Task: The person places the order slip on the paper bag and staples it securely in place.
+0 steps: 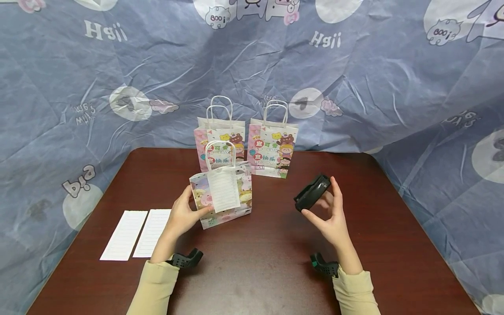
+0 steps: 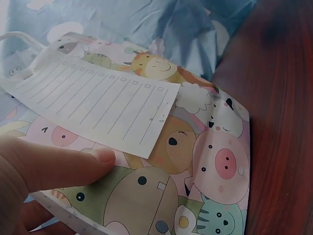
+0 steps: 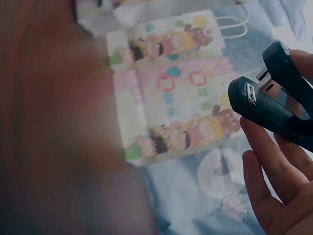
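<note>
My left hand (image 1: 185, 216) grips the left side of a small paper gift bag (image 1: 245, 199) printed with cartoon animals. Its thumb lies across the front, and the other fingers go behind. A lined white card (image 1: 224, 190) with a column of small checkboxes hangs over the bag's front, its top at the white handle (image 1: 220, 142). In the left wrist view, the thumb (image 2: 68, 166) presses just below the card (image 2: 98, 98). To the right, my right hand (image 1: 330, 218) holds a black stapler (image 1: 313, 192) above the table between thumb and fingers. The stapler's jaws stand apart in the right wrist view.
Behind stand more paper bags with white handles, one at the right (image 1: 271, 148) and others at the left (image 1: 224, 131), partly hidden by the front bag. Two lined cards, a left one (image 1: 124, 235) and a right one (image 1: 151, 232), lie on the brown table (image 1: 252, 271). A blue printed cloth (image 1: 252, 65) hangs behind.
</note>
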`<state>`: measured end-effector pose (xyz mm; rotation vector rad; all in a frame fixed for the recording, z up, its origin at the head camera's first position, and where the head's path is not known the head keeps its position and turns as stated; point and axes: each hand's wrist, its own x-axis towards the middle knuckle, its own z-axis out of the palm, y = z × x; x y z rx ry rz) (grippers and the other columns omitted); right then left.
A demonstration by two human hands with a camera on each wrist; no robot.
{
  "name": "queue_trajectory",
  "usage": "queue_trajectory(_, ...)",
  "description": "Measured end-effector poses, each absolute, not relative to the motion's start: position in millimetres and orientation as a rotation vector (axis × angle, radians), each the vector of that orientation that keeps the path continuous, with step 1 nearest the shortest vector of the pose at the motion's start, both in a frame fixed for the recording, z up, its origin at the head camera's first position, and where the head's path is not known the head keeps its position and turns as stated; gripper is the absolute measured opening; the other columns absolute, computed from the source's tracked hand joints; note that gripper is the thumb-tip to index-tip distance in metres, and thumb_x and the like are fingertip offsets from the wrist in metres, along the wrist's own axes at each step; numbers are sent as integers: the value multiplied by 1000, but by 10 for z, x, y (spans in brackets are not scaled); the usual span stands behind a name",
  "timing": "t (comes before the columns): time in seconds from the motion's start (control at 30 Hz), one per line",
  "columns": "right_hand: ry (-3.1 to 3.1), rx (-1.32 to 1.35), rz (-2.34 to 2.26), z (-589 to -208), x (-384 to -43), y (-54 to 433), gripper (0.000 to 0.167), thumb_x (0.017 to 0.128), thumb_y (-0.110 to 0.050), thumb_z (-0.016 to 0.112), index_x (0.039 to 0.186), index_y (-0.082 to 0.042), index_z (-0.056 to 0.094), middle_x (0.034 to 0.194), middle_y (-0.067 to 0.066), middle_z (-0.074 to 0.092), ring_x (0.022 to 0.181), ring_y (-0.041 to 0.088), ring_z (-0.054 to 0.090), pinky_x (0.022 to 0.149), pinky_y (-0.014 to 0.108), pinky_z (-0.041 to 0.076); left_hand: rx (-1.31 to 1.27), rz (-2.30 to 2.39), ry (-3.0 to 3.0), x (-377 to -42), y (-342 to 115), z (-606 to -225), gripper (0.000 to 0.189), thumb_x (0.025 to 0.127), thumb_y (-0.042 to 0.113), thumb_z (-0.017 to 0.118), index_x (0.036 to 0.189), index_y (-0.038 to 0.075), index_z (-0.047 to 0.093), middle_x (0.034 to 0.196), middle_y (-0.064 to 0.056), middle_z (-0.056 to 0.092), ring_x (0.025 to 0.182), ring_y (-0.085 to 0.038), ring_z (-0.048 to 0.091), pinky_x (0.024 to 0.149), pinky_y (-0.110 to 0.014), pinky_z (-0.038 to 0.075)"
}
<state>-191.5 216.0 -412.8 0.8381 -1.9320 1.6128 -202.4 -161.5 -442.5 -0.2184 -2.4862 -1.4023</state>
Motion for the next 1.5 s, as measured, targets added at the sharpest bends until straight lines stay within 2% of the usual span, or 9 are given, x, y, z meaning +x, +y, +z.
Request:
queue_trajectory(0.13, -2018, 737, 1614, -4233, -1906, 2241, 106, 63, 31, 65, 148, 1, 8, 122, 30, 46, 90, 15, 60, 92, 23, 40, -184, -1400, -2480, -2035, -1679, -4421, 72, 71, 20, 84, 131, 11, 44, 114, -13, 60, 104, -28, 56, 84, -48, 44)
queue_trajectory(0.23, -2112, 645, 1616, -4289, -1892, 2304, 105, 67, 25, 67, 150, -6, 10, 127, 29, 42, 92, 15, 60, 91, 22, 40, -165, -1403, -2474, -2047, -1727, -4429, 73, 71, 19, 83, 131, 9, 43, 116, -15, 58, 104, -30, 54, 86, -50, 42)
queue_trajectory(0.43, -2270, 524, 1593, -4381, -1893, 2429, 103, 72, 17, 70, 151, -12, 11, 128, 27, 43, 93, 14, 60, 84, 22, 45, -112, -1406, -2463, -2076, -1788, -4463, 82, 71, 16, 82, 137, 7, 36, 126, -18, 50, 115, -34, 47, 95, -53, 34)
queue_trajectory(0.6, -2357, 464, 1586, -4434, -1920, 2520, 102, 74, 13, 71, 151, -14, 10, 126, 25, 46, 91, 14, 62, 80, 22, 48, -44, -1469, -2422, -2094, -1799, -4496, 85, 69, 10, 83, 137, 2, 32, 124, -21, 46, 111, -36, 51, 92, -50, 40)
queue_trajectory(0.77, -2409, 431, 1572, -4481, -1935, 2605, 101, 75, 11, 71, 151, -13, 9, 124, 24, 46, 88, 17, 64, 80, 21, 47, 105, -1461, -2459, -2085, -1801, -4546, 71, 70, 12, 83, 125, -1, 40, 117, -22, 52, 105, -36, 56, 88, -46, 45)
queue_trajectory(1.0, -2464, 403, 1559, -4541, -1958, 2705, 101, 78, 7, 71, 151, -16, 7, 127, 25, 44, 89, 23, 65, 75, 23, 48, 180, -1356, -2545, -2071, -1833, -4646, 41, 74, 20, 81, 105, 2, 60, 101, -16, 66, 93, -29, 65, 79, -43, 50)
queue_trajectory(1.27, -2492, 396, 1605, -4841, -2110, 2932, 104, 78, 1, 73, 151, -27, 4, 130, 23, 41, 85, 8, 64, 69, 22, 49, 90, -1257, -2501, -2067, -1848, -4710, 27, 76, 20, 79, 95, 4, 70, 89, -12, 71, 80, -24, 69, 67, -36, 51)
queue_trajectory(1.5, -2530, 344, 1644, -4869, -2107, 2993, 103, 80, -3, 73, 151, -28, 2, 130, 25, 38, 85, 5, 63, 69, 21, 49, 33, -1207, -2468, -2096, -1895, -4728, 22, 76, 17, 79, 91, 3, 71, 83, -11, 71, 74, -24, 69, 62, -34, 50)
